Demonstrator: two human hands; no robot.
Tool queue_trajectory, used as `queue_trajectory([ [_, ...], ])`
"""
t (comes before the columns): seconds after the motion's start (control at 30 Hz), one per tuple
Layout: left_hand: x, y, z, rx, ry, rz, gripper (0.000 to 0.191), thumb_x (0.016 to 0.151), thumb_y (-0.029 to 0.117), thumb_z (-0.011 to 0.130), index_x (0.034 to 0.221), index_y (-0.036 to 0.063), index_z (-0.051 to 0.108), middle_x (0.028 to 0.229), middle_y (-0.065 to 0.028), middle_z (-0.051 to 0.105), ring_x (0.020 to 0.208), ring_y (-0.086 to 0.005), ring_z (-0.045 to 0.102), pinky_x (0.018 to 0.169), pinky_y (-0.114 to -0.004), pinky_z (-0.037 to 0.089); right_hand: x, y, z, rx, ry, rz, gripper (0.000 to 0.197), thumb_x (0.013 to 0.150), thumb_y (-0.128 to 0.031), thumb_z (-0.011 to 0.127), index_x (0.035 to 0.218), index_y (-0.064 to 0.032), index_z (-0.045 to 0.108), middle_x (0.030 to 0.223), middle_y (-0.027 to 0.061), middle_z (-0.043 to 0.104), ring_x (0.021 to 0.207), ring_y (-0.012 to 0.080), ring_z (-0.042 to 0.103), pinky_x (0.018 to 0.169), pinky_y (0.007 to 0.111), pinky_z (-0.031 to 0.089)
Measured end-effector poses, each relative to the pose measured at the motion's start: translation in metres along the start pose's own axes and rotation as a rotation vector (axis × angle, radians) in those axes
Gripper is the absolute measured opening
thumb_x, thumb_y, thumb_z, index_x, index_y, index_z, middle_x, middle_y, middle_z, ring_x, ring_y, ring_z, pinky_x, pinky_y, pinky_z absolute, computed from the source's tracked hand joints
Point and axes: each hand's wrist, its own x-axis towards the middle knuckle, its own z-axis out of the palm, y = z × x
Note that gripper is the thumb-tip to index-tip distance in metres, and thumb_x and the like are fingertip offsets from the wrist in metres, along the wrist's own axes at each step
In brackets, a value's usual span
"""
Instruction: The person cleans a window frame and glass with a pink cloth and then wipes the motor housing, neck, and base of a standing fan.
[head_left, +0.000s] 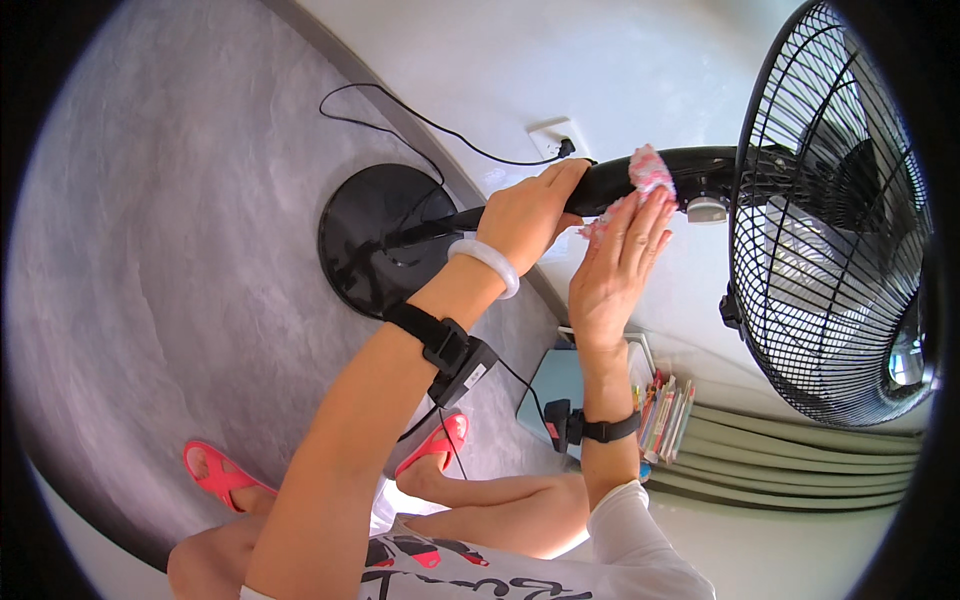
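Note:
A black pedestal fan stands in front of me, its round base (356, 225) on the floor and its caged head (817, 225) at the right rim of the view. My left hand (529, 210), with a pale bangle on the wrist, is wrapped around the fan's pole (435, 229). Under the fingers of my right hand (619, 262) is a pink-and-white cloth (651, 171), pressed on the black upper column (697, 169). The palm and fingers partly hide the cloth. A round light-coloured knob (706, 211) sits on the column near the head.
The fan's black cord (427, 120) runs to a plug in a white wall socket (553, 137). Books (664, 420) and a light-blue surface (555, 382) lie beyond my right forearm, beside a green curtain (787, 457). Wrist straps carry small boxes (461, 371) with thin cables.

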Motion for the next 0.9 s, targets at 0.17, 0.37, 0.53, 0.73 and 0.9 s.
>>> queue_trajectory([
  [0.17,0.003,-0.003,0.0,0.002,-0.033,-0.023,0.051,0.079,0.013,0.065,0.125,0.0122,0.044,0.119,-0.0079,0.058,0.095,-0.031,0.06,0.074,-0.039,0.052,-0.004,-0.016,0.004,0.05,-0.054,-0.021,0.049,0.084,-0.001,0.049,0.13,0.0103,0.04,0.145,0.0228,0.03,0.135,0.0387,0.028,0.108,0.046,0.029],
  [0.37,0.004,-0.004,0.0,-0.008,-0.093,-0.028,0.048,0.081,0.006,0.057,0.127,0.0091,0.044,0.123,-0.0103,0.056,0.098,-0.0334,0.059,0.08,-0.038,0.051,-0.022,-0.02,0.027,0.102,-0.064,-0.013,0.049,0.08,0.004,0.046,0.128,0.0142,0.04,0.144,0.0239,0.029,0.135,0.0389,0.027,0.108,0.043,0.03],
  [0.53,0.002,-0.012,-0.001,-0.003,-0.071,0.019,0.046,0.083,0.007,0.054,0.128,0.0074,0.043,0.122,-0.0126,0.056,0.097,-0.0347,0.059,0.079,-0.039,0.05,-0.03,-0.027,0.037,0.304,-0.069,-0.046,0.047,0.084,0.006,0.045,0.13,0.0132,0.038,0.146,0.0221,0.027,0.135,0.0411,0.024,0.109,0.046,0.028],
  [0.73,0.004,-0.003,-0.006,-0.022,-0.154,-0.018,0.043,0.084,0.004,0.051,0.126,0.01,0.042,0.128,-0.0061,0.052,0.095,-0.032,0.06,0.077,-0.039,0.052,-0.044,-0.016,0.046,0.363,0.033,-0.008,0.043,0.084,0.005,0.045,0.126,0.0105,0.046,0.143,0.015,0.034,0.131,0.0359,0.034,0.105,0.041,0.036],
  [0.9,0.002,-0.006,-0.005,-0.013,-0.107,0.062,0.054,0.082,0.006,0.06,0.131,0.0048,0.038,0.124,-0.0157,0.053,0.105,-0.037,0.054,0.085,-0.039,0.047,-0.062,-0.006,0.041,0.683,-0.009,0.27,0.047,0.088,0.004,0.046,0.134,0.0064,0.037,0.136,0.0141,0.041,0.109,0.0238,0.05,0.088,0.032,0.046],
])
